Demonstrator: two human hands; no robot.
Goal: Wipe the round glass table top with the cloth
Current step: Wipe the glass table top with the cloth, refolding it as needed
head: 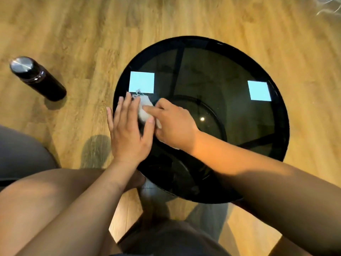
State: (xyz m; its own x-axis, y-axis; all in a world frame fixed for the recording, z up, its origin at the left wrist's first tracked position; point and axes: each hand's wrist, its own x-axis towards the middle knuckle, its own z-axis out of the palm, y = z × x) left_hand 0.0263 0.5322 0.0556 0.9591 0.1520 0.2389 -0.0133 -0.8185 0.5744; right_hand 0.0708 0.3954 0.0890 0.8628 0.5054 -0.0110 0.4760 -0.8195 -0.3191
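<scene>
A round dark glass table top fills the middle of the view, with two bright square reflections on it. A small white cloth lies near the table's left edge, partly covered by both hands. My left hand rests flat with fingers spread, its fingertips and thumb on the cloth. Beside it, my right hand presses down on the cloth from the right with its index finger stretched across it. A bit of cloth shows under the right wrist.
A dark bottle with a metal cap stands on the wooden floor to the left of the table. My knees and grey shorts are at the bottom and left. The table's dark frame shows through the glass.
</scene>
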